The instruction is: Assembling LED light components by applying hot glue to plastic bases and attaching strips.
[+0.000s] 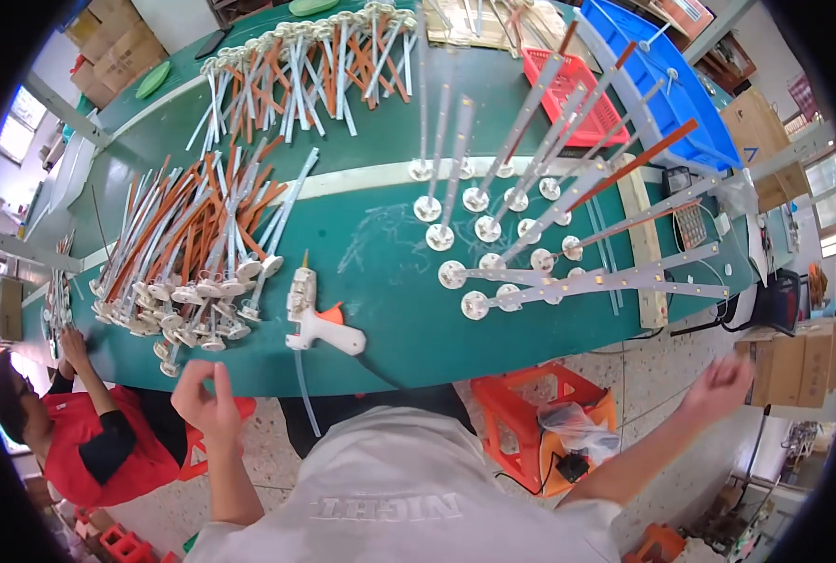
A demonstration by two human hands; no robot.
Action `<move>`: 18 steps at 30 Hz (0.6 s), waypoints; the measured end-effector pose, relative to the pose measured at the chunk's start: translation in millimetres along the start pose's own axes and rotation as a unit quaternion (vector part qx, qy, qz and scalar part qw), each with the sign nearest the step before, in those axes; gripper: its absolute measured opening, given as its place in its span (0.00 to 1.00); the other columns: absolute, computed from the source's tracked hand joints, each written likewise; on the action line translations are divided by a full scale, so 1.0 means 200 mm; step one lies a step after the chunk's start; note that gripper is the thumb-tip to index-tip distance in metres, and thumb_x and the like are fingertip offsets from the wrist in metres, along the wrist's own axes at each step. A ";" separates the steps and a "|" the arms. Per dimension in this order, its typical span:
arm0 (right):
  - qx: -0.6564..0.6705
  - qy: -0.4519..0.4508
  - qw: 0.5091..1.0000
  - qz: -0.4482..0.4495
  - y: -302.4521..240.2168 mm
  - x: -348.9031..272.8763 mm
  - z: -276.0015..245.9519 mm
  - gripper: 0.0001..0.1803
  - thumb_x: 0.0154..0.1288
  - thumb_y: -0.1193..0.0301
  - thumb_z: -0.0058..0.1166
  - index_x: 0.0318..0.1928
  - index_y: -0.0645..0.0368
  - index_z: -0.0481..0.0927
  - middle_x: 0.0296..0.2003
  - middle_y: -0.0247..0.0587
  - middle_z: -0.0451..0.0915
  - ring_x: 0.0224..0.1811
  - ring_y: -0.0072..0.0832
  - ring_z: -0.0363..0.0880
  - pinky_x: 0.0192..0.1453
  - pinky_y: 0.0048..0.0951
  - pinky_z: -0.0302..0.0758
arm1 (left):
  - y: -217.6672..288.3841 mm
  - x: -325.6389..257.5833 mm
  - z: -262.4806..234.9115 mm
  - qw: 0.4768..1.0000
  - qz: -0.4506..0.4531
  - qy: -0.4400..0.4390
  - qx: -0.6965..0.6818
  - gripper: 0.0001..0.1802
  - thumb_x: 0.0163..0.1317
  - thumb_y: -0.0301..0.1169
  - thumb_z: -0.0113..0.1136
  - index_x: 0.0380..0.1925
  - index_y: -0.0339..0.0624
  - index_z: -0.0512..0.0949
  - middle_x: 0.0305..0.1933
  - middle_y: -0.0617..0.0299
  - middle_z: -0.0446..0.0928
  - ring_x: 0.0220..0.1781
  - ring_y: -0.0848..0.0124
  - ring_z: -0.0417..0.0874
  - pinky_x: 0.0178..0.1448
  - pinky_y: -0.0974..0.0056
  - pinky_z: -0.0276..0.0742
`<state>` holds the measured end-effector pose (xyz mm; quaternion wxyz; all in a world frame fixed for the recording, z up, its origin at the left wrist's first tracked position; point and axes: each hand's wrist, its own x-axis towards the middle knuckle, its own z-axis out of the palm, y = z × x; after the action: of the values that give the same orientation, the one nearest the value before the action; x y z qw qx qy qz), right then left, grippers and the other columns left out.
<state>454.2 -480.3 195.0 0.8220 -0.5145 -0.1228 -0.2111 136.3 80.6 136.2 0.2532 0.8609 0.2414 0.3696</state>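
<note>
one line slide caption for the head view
Both hands raised empty before a green table with glue gun.

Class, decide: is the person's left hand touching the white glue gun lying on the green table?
Apart. The head view shows the left hand raised off the table edge, with green table surface visible between it and the glue gun.

The table (380, 272) is dark green with a pale stripe along its middle. On it, the glue gun (313, 319) is white with an orange trigger. Left of the gun, the rods (188, 244) are white and orange-brown. Right of it, the strips (568, 216) are silvery on white discs. Beyond those, the basket (582, 98) is red and the crate (667, 80) blue.
</note>
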 end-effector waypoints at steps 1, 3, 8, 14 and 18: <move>-0.124 0.069 0.990 -0.005 0.05 0.10 0.07 0.04 0.64 0.80 0.47 0.30 0.60 0.71 0.25 0.29 0.68 0.26 0.16 0.63 0.30 0.18 0.61 | 0.03 0.05 0.04 0.999 -0.013 0.007 -0.041 0.03 0.57 0.16 0.59 0.27 0.31 0.74 0.25 0.62 0.73 0.28 0.76 0.72 0.34 0.71 0.67; -0.411 -0.041 0.911 -0.023 0.20 0.33 0.13 0.14 0.62 0.79 0.53 0.50 0.64 0.74 0.40 0.36 0.75 0.43 0.22 0.73 0.49 0.23 0.72 | 0.09 0.14 0.11 0.998 0.014 -0.016 -0.057 0.02 0.58 0.17 0.59 0.29 0.30 0.75 0.27 0.61 0.74 0.30 0.75 0.73 0.36 0.71 0.68; -0.242 -0.261 0.924 0.138 0.52 0.56 0.43 0.28 0.55 0.78 0.62 0.57 0.64 0.71 0.56 0.41 0.73 0.60 0.31 0.71 0.62 0.29 0.68 | 0.18 0.21 0.17 0.996 0.059 -0.047 -0.049 0.05 0.58 0.17 0.59 0.35 0.28 0.76 0.33 0.58 0.78 0.34 0.74 0.76 0.42 0.71 0.70; -0.163 -0.400 0.885 0.174 0.77 0.67 0.64 0.46 0.45 0.71 0.72 0.66 0.62 0.63 0.65 0.47 0.65 0.68 0.42 0.64 0.66 0.39 0.66 | 0.17 0.21 0.26 0.996 -0.008 -0.056 -0.066 0.08 0.58 0.16 0.58 0.38 0.29 0.77 0.37 0.57 0.78 0.38 0.73 0.77 0.47 0.70 0.73; -0.154 -0.452 0.857 0.191 0.87 0.68 0.66 0.61 0.33 0.70 0.78 0.71 0.58 0.56 0.69 0.47 0.59 0.72 0.44 0.58 0.70 0.43 0.61 | 0.20 0.28 0.30 0.992 0.008 -0.104 -0.072 0.13 0.57 0.16 0.58 0.44 0.30 0.76 0.42 0.56 0.78 0.45 0.71 0.78 0.50 0.69 0.72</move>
<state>658.8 -325.0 172.7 0.6103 -0.6866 -0.3466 0.1896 224.7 68.9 153.2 0.3356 0.8761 0.1791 0.2962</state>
